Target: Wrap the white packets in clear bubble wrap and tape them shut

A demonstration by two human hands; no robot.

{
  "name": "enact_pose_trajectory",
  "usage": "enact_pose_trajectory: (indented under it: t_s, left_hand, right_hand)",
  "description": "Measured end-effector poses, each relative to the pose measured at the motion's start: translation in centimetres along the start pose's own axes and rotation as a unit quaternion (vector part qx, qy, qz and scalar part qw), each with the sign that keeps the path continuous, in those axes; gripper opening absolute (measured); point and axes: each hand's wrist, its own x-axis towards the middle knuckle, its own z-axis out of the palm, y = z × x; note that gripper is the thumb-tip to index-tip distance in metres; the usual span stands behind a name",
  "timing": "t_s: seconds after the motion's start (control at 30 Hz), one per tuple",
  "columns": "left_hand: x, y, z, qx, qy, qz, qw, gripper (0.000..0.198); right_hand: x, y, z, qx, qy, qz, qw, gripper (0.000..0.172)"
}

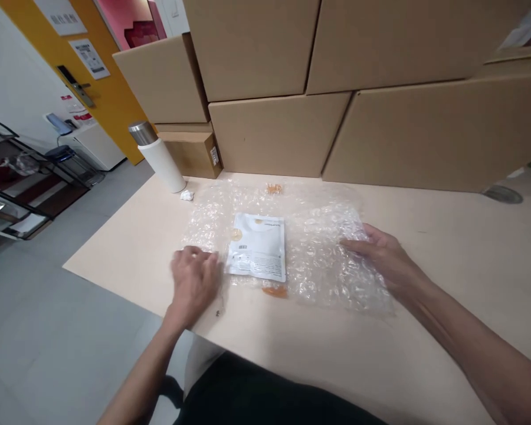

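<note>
A sheet of clear bubble wrap (323, 248) lies spread over the table. On its left half rests a flat white sachet (259, 248) with printed text, a barcode and pale orange circles. My right hand (383, 257) grips the right edge of the wrap, thumb on top and fingers partly hidden beneath, lifting that side slightly. At the wrap's lower left, beside the sachet, my left hand (194, 280) presses down with curled fingers closed on the plastic. Its fingertips are partly hidden.
Large cardboard boxes (278, 139) are stacked along the table's back. A white bottle (161, 165) with a metal cap stands at the back left, a crumpled white scrap (186, 195) beside it. Orange patches (274, 291) show at the wrap's edges. A black trolley (22, 177) stands left.
</note>
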Motion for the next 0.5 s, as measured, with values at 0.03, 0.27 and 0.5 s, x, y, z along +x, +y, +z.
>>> enact_pose_trajectory:
  t_s: [0.03, 0.27, 0.5]
  left_hand:
    - [0.6, 0.8, 0.6, -0.020, -0.052, 0.004, 0.998, 0.039]
    - [3.0, 2.2, 2.1, -0.145, -0.139, -0.046, 0.978, 0.034]
    - [3.8, -3.7, -0.5, -0.080, -0.088, -0.148, 0.982, 0.034]
  right_hand:
    - [-0.1, -0.1, 0.0, -0.001, -0.004, 0.006, 1.000, 0.034]
    - [-0.7, -0.6, 0.4, 0.011, 0.008, 0.038, 0.999, 0.039]
    - [-0.1, -0.2, 0.1, 0.002, 0.022, 0.039, 0.999, 0.040]
